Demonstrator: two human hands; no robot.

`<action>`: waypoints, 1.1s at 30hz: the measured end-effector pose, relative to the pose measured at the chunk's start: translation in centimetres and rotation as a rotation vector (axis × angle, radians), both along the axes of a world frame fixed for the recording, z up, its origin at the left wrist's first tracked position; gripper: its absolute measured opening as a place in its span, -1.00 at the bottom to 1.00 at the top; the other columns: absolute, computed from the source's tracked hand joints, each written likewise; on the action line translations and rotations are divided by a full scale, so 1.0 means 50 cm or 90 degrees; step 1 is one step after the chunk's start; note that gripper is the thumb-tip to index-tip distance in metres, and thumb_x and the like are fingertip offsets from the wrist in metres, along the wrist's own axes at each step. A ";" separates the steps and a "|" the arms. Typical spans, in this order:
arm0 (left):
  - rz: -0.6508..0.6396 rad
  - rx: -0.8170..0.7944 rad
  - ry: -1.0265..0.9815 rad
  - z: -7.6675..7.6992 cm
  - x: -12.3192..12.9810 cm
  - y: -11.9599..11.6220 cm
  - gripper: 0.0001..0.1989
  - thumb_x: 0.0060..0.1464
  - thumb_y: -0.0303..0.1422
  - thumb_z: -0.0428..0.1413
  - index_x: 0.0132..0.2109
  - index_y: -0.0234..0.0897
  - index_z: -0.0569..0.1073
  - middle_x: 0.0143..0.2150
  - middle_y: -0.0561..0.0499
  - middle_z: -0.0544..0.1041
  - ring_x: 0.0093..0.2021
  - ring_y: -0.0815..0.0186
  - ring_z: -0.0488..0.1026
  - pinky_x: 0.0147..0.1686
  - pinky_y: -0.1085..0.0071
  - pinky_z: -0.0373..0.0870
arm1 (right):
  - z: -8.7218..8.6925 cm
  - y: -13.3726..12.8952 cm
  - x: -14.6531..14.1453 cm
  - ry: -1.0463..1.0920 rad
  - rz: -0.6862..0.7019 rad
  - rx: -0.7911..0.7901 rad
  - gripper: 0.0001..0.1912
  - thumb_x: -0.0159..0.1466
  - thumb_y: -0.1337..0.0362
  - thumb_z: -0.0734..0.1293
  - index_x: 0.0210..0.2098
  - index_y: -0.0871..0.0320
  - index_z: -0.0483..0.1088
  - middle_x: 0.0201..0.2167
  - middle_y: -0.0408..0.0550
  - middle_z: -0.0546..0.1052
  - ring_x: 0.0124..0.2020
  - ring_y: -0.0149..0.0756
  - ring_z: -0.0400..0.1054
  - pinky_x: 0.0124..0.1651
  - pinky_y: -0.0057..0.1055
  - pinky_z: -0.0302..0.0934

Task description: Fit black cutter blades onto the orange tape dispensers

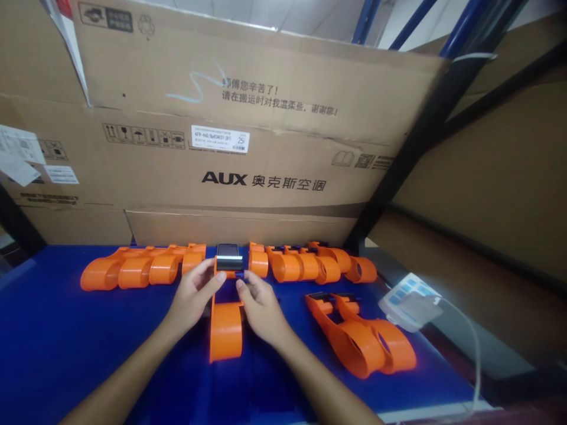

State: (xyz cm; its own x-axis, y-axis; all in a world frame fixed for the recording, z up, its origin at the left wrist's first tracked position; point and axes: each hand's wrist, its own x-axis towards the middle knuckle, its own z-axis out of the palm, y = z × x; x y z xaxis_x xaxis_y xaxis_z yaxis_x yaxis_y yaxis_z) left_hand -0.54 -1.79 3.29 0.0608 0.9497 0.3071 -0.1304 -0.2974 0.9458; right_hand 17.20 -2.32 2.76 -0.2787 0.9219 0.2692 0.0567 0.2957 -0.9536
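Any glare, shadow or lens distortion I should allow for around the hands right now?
Head view: glare pales the white device. Head view: the blue table darkens below the orange band; left hand and right hand look fairly evenly lit, slightly soft. Head view: wide-lens stretch probably tilts the black post, and the smallest print on the carton is unreadable.

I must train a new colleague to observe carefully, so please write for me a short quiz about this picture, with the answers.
1. Multiple choice: the left hand and the right hand both hold
A) a white label
B) an orange tool
C) a blue post

2. True or false: a white device with a cable lies on the person's left.

3. Fill in: the big black Latin letters on the carton at the back read ____.

Key: 1 B; 2 false, the white device lies on the right; 3 AUX.
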 end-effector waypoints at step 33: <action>0.126 -0.089 -0.104 0.001 0.016 -0.014 -0.55 0.03 -0.08 0.33 -0.01 -0.25 0.60 -0.18 -0.05 0.67 -0.05 0.14 0.58 -0.03 0.32 0.47 | 0.003 0.001 -0.005 0.052 -0.035 -0.047 -0.79 0.30 0.13 0.28 -0.37 0.13 0.30 -0.59 -0.29 0.23 -0.59 -0.47 0.04 -0.50 -0.51 0.00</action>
